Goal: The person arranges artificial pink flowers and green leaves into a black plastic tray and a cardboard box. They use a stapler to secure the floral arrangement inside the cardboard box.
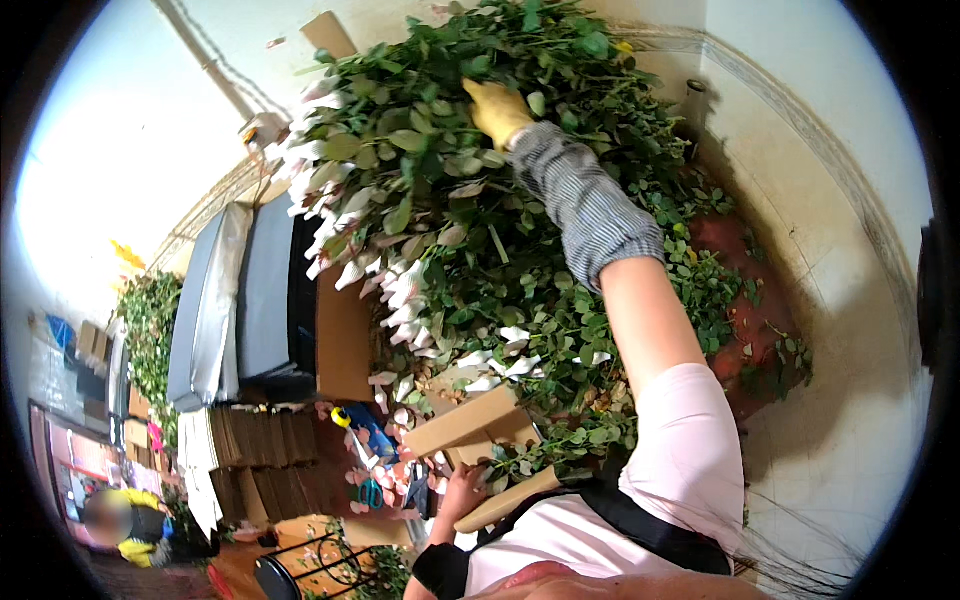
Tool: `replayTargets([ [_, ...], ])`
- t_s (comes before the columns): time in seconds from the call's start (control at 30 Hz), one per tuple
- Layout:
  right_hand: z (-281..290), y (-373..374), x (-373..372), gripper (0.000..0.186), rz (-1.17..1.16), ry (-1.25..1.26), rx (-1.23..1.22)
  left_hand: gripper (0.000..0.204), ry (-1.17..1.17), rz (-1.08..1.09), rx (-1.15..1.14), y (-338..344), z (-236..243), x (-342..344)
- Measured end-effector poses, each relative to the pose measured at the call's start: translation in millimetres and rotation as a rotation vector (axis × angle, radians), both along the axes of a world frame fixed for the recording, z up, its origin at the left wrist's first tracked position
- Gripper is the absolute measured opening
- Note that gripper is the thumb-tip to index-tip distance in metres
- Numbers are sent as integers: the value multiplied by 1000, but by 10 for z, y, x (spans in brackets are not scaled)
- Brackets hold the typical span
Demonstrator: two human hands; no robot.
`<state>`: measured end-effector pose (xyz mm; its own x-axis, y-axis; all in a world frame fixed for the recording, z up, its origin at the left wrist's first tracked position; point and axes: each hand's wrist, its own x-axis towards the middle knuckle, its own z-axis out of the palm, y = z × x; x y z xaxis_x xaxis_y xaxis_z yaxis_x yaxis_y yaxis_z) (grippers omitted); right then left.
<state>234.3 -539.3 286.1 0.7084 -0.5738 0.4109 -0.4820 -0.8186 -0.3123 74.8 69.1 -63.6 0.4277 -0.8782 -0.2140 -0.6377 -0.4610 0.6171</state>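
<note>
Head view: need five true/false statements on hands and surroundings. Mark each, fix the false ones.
1. The right hand wears a yellow glove. True.
2. The left hand wears a yellow glove too. False: the left hand is bare, low in the picture by the cardboard.
3. The right hand is at the pile of leafy stems. True.
4. The sleeve on the right forearm is bright red. False: that sleeve is grey and striped.
5. The teal-handled scissors lie on top of the leafy stems. False: the scissors lie lower in the picture, to the left of the left hand.
</note>
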Motion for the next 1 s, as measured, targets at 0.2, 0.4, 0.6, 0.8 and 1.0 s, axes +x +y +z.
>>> replayTargets([
  [0.2, 278, -111, -463, 61, 120, 17, 284, 52, -86, -51, -58, -121, 7, 33],
  [0.4, -155, 688, -535, 40, 97, 39, -256, 50, -104, -79, -96, -57, -225, 87],
  [0.6, -347, 1380, -484, 4, -96, 172, -331, 49, -139, -130, -112, -53, -303, 189],
  [0.8, -647, 2268, -1669, 17, 374, -461, -176, 47, -88, -65, -119, -53, -122, 84],
  [1.0, -1683, 2658, -2766, 24, 846, 87, 547, 44, -1, 109, -158, 30, -44, -11],
])
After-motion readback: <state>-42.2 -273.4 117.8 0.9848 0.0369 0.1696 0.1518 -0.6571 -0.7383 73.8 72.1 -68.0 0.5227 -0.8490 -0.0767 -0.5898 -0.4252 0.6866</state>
